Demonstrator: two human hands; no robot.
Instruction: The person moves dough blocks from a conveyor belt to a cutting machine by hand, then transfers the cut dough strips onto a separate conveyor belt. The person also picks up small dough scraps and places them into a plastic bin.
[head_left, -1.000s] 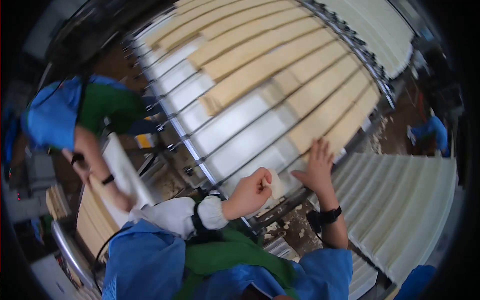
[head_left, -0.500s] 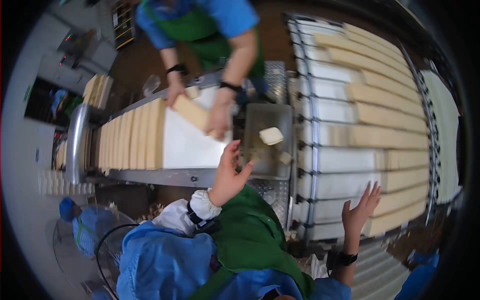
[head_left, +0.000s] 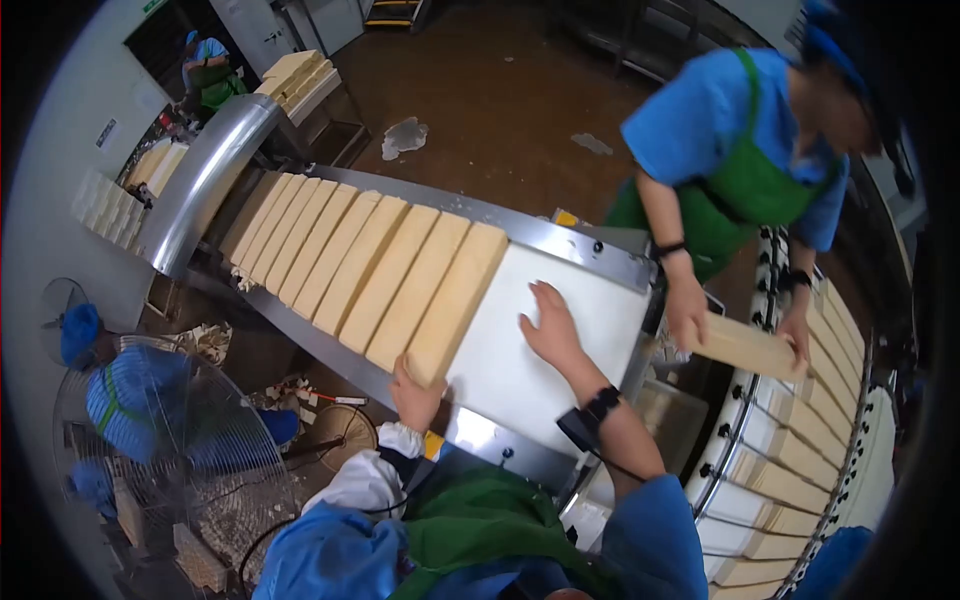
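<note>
A row of long pale blocks [head_left: 375,270] lies side by side on a conveyor with a white belt [head_left: 540,350]. My left hand [head_left: 417,397] is at the near end of the last block [head_left: 458,300], its fingers touching that end and not wrapped round it. Over the bare white belt, to the right of that block, my right hand [head_left: 552,330] is held with fingers apart and nothing in it. Both of my wrists carry dark bands.
Across the conveyor a co-worker [head_left: 740,160] holds a pale block [head_left: 745,347] in both hands over a rack [head_left: 740,430] of similar blocks. A metal tray [head_left: 665,415] stands between. At the lower left are a caged fan [head_left: 170,430] and another person [head_left: 140,385].
The view has turned toward the conveyor. My left hand has reached the last block, and my right hand has gone from the rack to above the belt. The co-worker's block has moved to the rack.
</note>
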